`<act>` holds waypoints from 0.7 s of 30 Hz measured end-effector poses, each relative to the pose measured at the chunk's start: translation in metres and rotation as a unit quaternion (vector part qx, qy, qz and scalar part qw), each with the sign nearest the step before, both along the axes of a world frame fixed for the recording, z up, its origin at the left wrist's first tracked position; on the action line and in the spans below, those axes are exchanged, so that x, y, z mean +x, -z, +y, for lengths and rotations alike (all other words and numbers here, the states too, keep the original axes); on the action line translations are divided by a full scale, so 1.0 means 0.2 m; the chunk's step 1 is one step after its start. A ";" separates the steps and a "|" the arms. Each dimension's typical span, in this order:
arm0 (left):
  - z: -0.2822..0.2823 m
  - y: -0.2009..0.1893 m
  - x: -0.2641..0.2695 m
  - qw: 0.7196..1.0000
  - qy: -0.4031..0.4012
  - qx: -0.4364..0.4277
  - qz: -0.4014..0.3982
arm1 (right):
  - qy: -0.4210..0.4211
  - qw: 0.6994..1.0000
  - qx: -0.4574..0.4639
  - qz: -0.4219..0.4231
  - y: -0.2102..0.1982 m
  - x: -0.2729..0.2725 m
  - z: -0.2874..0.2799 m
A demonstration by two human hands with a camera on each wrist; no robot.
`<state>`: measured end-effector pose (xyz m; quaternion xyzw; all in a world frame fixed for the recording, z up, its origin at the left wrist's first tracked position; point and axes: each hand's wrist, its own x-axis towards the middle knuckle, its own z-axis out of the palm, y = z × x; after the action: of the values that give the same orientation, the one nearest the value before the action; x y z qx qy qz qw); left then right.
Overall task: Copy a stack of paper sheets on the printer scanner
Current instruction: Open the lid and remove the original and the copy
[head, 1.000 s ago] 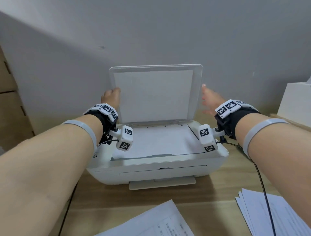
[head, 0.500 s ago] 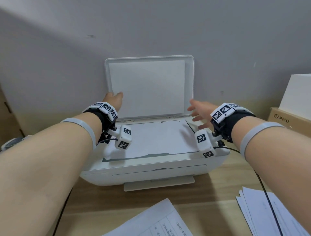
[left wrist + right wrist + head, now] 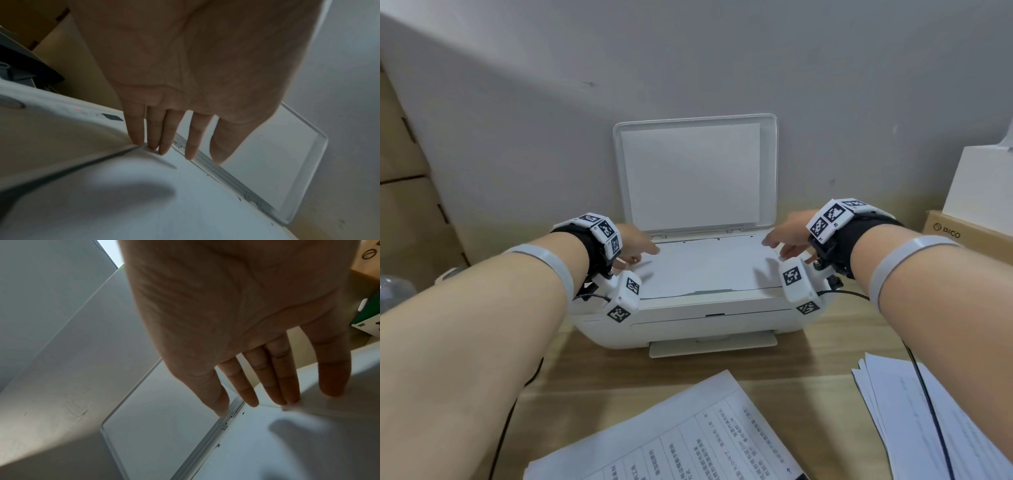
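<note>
White printer (image 3: pixel 688 322) on a wooden counter (image 3: pixel 818 346), backed against a grey wall, scanner lid (image 3: pixel 697 174) raised upright. One paper sheet (image 3: pixel 709 267) flat on the scanner bed, its near edge slightly uneven against the dark glass.

Left hand (image 3: pixel 631 245) at the sheet's far left corner: fingers (image 3: pixel 162 134) straight, nearly side by side, tips down at the paper's edge where it meets the bed frame; thumb apart, toward the lid hinge. Nothing pinched.

Right hand (image 3: pixel 789 233) at the far right corner: fingers (image 3: pixel 273 378) straight, slightly fanned, middle tips at the paper's corner, which seems a little lifted there, though blur leaves that unsure. Little finger over the printer's right rim. Nothing gripped.

Marker-covered wrist units and grey bands on both forearms.

Near the front edge, a printed sheet (image 3: pixel 688 438) with a table of text. To the right, a fanned stack of paper sheets (image 3: pixel 904 428) under a black cable (image 3: pixel 928 404). Cardboard box (image 3: pixel 962 233) at far right, a white box (image 3: pixel 983 185) on top.
</note>
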<state>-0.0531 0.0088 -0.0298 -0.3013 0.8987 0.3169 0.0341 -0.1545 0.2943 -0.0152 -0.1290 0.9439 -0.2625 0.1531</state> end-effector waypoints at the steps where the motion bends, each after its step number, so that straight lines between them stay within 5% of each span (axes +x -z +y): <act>1: 0.02 0.00 0.01 1.000 0.013 -0.011 -0.002 | -0.003 1.000 0.007 0.005 0.00 0.01 0.00; 9: 0.27 -0.04 0.14 0.940 0.194 -0.254 -0.119 | -0.023 0.999 0.026 0.013 0.00 0.10 -0.03; 14: 0.32 -0.03 0.14 0.938 0.220 -0.245 -0.110 | -0.024 1.000 0.011 0.013 0.00 0.12 -0.04; 21: 0.37 0.02 0.14 0.958 0.211 -0.195 0.023 | -0.020 1.000 0.001 0.002 -0.02 0.16 -0.05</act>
<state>-0.0255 0.0828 -0.0332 -0.0980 0.9867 0.1282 0.0207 -0.1217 0.2848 -0.0116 -0.1484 0.9419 -0.2576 0.1564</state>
